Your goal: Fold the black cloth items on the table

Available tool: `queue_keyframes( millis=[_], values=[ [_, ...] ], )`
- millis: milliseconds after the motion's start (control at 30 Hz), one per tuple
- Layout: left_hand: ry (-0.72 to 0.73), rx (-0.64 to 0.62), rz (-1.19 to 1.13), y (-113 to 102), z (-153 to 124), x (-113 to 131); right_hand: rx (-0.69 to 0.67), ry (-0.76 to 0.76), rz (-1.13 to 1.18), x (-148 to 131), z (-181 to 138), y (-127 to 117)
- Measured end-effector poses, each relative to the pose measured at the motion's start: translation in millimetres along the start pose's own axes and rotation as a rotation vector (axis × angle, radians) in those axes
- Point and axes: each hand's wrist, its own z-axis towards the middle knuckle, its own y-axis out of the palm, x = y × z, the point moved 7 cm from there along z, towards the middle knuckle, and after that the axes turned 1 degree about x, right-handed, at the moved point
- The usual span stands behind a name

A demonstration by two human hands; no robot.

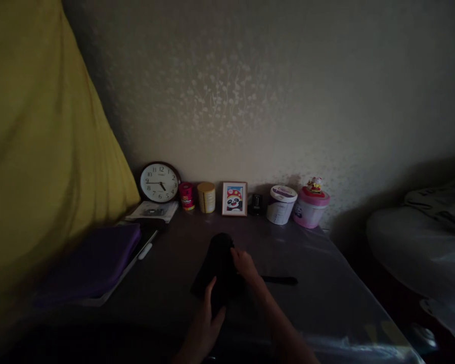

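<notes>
A dark, soft-looking black item, perhaps a cloth bag or pouch, lies on the table in front of me. It is too dark to name its kind surely. My right hand is closed on its upper right edge, fingers curled against it. At its near left side, my left hand rests with index finger and thumb spread apart; the other fingers are hidden. A narrow black strip, like a strap or handle, sticks out to the right, beyond my right wrist.
Along the wall stand a round clock, a red can, a tan canister, a framed panda picture, a white tub and a pink tub. A purple folder lies left, near a yellow curtain.
</notes>
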Motion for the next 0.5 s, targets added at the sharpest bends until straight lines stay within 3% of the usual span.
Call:
queue_keyframes(
  millis=[267, 500],
  values=[
    [0.016, 0.027, -0.008, 2, -1, -1, 0.126, 0.117, 0.206, 10, 5, 5],
    [-0.023, 0.025, -0.103, 7, 4, 5, 0.202, 0.024, 0.383, 14, 16, -8]
  ],
)
